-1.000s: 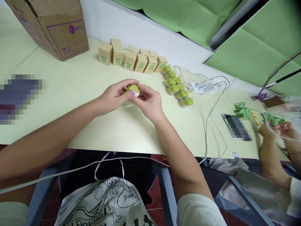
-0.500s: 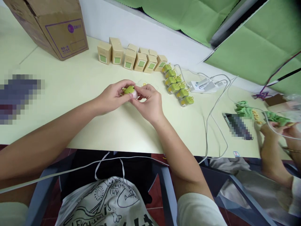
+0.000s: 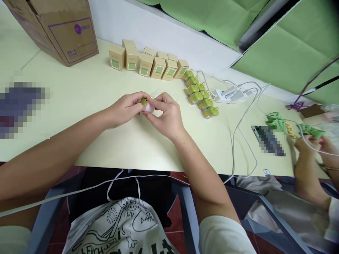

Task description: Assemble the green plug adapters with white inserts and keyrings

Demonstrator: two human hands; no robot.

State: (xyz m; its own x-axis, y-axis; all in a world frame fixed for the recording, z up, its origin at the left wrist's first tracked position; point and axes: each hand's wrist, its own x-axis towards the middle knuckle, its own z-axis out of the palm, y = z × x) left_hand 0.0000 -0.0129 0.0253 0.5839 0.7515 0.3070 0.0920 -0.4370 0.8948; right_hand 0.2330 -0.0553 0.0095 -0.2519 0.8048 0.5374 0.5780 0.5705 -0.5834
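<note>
Small green-topped piece over pale table, white wall behind

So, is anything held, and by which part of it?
A small green-and-white object: left hand at its green part, right hand at its white part.

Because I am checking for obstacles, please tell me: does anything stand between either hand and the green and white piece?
Nothing visible does: the left hand and the right hand both hold the green and white piece directly. The small boxes stand farther back, near the wall.
</note>
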